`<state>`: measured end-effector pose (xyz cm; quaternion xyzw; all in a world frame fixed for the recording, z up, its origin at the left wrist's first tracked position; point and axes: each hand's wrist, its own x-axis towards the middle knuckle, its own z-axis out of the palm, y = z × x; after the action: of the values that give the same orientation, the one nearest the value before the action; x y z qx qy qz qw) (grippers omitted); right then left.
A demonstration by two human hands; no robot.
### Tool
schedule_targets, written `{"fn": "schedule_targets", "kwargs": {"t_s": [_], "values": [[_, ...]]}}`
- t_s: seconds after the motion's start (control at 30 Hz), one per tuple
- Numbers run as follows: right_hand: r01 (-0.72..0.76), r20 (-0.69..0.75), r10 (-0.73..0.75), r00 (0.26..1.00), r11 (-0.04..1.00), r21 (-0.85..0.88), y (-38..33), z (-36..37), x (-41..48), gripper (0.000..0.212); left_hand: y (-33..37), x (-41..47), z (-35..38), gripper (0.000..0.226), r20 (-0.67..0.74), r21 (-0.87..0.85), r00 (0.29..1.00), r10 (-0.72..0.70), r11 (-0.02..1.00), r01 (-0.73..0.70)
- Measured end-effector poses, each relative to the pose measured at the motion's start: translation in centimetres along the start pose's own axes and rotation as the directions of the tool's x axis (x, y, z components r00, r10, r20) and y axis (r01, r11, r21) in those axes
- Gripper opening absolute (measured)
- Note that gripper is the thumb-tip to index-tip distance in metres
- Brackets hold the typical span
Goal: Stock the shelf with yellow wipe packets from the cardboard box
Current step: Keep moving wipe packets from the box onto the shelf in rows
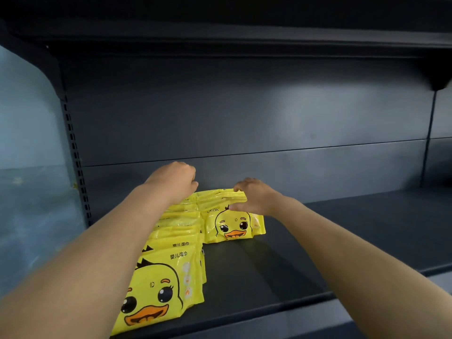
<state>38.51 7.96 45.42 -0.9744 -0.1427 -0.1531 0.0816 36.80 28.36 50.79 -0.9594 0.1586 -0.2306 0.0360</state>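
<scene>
Yellow wipe packets with a duck face stand upright on a dark shelf [318, 241]. One row [166, 277] of several packets runs from the front edge back along the left. A second, short stack [234, 226] stands at the back, right of that row. My right hand [254, 195] pinches the top edge of this back stack between thumb and fingers. My left hand [176, 179] is curled at the rear end of the left row, touching the tops of the packets there; whether it grips one is hidden. The cardboard box is out of view.
The dark back panel [244, 118] rises behind the packets and an upper shelf [220, 37] hangs overhead. A slotted upright [75, 155] bounds the shelf on the left. A second shelf bay [440, 167] begins at the far right.
</scene>
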Motion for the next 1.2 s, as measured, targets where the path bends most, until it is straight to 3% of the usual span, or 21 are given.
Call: {"fn": "schedule_targets", "kwargs": {"t_s": [0.13, 0.3, 0.4, 0.57, 0.8, 0.97, 1.2], "values": [[-0.041, 0.080, 0.051, 0.996, 0.992, -0.117, 1.2, -3.3, -2.3, 0.061, 1.9, -1.0, -1.4, 0.031, 0.003, -0.018, 1.000, -0.024, 1.000, 0.024], [-0.080, 0.081, 0.097, 0.992, 0.977, -0.199, 3.0, -7.4, -8.0, 0.065, 7.4, -3.9, -3.8, 0.036, -0.017, -0.112, 1.000, -0.024, 0.993, 0.022], [-0.072, 0.079, 0.093, 0.993, 0.971, -0.230, 4.4, -9.3, -12.7, 0.065, 11.4, -7.4, -5.3, 0.038, -0.024, -0.077, 0.999, -0.021, 0.997, 0.019], [-0.049, 0.117, 0.073, 0.990, 0.979, -0.199, 6.6, -11.5, -21.1, 0.064, 17.5, -14.0, -8.1, 0.037, 0.048, 0.022, 0.997, -0.057, 0.998, 0.056], [-0.047, 0.162, 0.068, 0.984, 0.990, -0.130, 8.4, -14.3, -31.4, 0.060, 25.6, -21.7, -11.0, 0.036, 0.109, -0.013, 0.993, -0.052, 0.998, 0.053], [-0.032, 0.146, 0.048, 0.988, 0.993, -0.115, 9.2, -15.5, -37.5, 0.064, 28.8, -26.2, -11.9, 0.042, 0.185, -0.050, 0.980, -0.080, 0.995, 0.090], [-0.024, 0.177, 0.037, 0.984, 0.997, -0.079, 10.2, -15.6, -45.4, 0.067, 32.5, -32.7, -12.3, 0.048, 0.255, 0.036, 0.961, -0.104, 0.995, 0.098]]}}
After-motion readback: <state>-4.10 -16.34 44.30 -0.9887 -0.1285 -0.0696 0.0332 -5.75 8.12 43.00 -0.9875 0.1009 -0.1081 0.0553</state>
